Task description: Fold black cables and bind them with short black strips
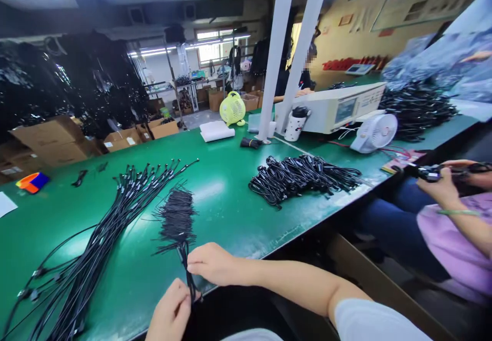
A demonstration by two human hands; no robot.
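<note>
A black cable (187, 272), folded into a narrow bundle, lies at the table's front edge between my hands. My left hand (172, 306) is closed around its lower end. Higher up, the fingers of my right hand (209, 263) pinch the same bundle; their tips are partly hidden. Just beyond my hands is a stack of short thin black ties (177, 215). To the left, long straight black cables (103, 228) lie spread in a bunch, connectors at both ends. A heap of folded black cables (300, 174) sits to the right.
The green table (226, 202) carries a patterned cup (295, 124), a white fan (374, 132), a bench instrument (330, 107) and a green fan (232, 108). White posts (277, 59) rise behind. At right, a co-worker's hands (442, 187) hold black cable. An orange-blue tape ring (33, 182) lies far left.
</note>
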